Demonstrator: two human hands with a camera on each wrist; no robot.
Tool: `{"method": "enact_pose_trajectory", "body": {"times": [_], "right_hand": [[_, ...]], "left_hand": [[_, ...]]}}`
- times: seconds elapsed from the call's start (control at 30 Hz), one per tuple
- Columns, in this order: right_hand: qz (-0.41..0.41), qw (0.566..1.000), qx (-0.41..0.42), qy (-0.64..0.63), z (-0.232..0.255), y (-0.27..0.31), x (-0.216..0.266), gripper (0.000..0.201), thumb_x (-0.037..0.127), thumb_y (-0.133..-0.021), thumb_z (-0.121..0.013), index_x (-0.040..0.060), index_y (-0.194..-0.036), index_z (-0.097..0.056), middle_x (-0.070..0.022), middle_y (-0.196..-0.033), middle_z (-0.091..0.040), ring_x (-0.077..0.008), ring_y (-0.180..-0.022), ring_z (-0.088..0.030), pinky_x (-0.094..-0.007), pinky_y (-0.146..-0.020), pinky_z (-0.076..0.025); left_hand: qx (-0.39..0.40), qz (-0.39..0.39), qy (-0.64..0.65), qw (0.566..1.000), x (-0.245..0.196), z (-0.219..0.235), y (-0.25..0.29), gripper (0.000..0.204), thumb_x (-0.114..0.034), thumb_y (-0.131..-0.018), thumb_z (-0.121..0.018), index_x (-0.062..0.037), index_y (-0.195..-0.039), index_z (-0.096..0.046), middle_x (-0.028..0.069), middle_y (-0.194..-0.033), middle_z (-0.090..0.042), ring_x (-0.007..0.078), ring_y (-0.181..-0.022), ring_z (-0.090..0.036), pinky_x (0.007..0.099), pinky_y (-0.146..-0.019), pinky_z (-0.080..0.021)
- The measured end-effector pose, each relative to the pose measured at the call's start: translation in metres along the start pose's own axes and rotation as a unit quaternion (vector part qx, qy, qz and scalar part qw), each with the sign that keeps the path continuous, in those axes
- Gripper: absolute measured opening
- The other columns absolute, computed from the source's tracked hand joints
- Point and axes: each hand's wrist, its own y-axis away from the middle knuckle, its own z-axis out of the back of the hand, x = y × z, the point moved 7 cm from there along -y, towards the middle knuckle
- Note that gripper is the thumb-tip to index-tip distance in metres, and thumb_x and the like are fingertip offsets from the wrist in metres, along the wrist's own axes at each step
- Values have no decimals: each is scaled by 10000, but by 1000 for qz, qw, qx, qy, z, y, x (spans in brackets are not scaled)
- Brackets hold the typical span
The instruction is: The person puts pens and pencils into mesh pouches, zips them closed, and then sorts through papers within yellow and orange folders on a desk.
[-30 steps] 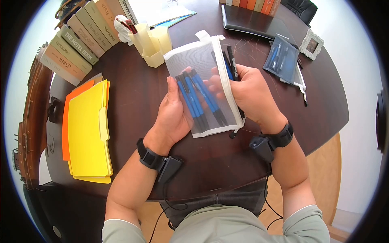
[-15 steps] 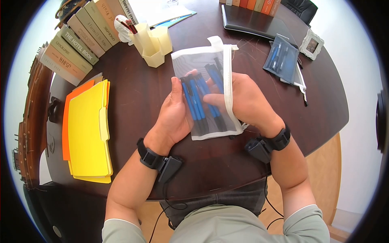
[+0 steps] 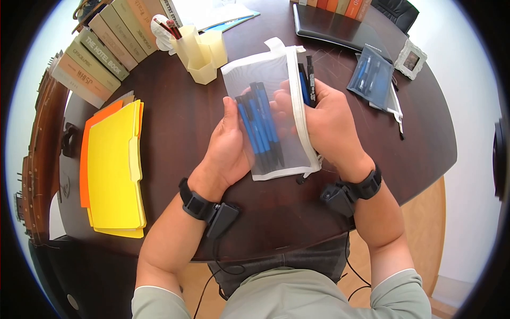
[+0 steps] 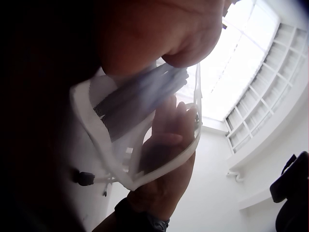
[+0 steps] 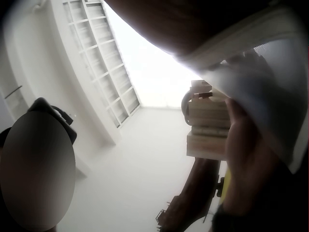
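My left hand (image 3: 227,143) grips the left side of a white mesh zip pouch (image 3: 305,130), thumb along its edge and fingers behind. Through the mesh show several blue pens with black ends (image 3: 260,125), lying slanted inside. At the right-hand zip edge, my right hand (image 3: 334,119) holds dark pens (image 3: 311,80), one blue and one black, upright beside the zip. Some of its fingertips (image 3: 280,103) show through the mesh. In the left wrist view the pouch (image 4: 169,166) hangs between both hands; the right wrist view is blurred.
Yellow folders (image 3: 114,170) lie at left by a row of books (image 3: 98,56). A cream pen holder (image 3: 202,72) stands behind the pouch. At right are a black laptop (image 3: 337,32), a blue mesh pouch (image 3: 372,80) with pens, and a white picture frame (image 3: 411,59).
Half a second ago my right hand reached into the pouch with pens inside; now it is drawn back to the zip edge, with dark pens outside. The pens inside sit closer together.
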Motion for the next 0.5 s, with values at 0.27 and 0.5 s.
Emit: {"method": "enact_pose_trajectory", "body": {"times": [0.27, 0.5], "right_hand": [[-23, 990, -7, -142, 2, -8, -13, 281, 175, -1061, -606, -68, -1188, -667, -117, -980, -755, -134, -808, -724, -271, -662, -580], [-49, 989, 31, -139, 5, -4, -6, 293, 144, -1045, -620, -59, -1251, -661, -109, -965, -750, -123, -783, -708, -261, -691, -573]], "left_hand": [[11, -9, -9, 1000, 0, 0, -2, 703, -572, -1102, -174, -30, -1430, -479, 163, -1378, -609, 314, -1240, -622, 488, -1053, -531], [31, -8, -13, 999, -1, -4, 0, 697, -565, -1107, -194, -23, -1460, -456, 183, -1440, -571, 316, -1287, -593, 487, -1076, -519]]}}
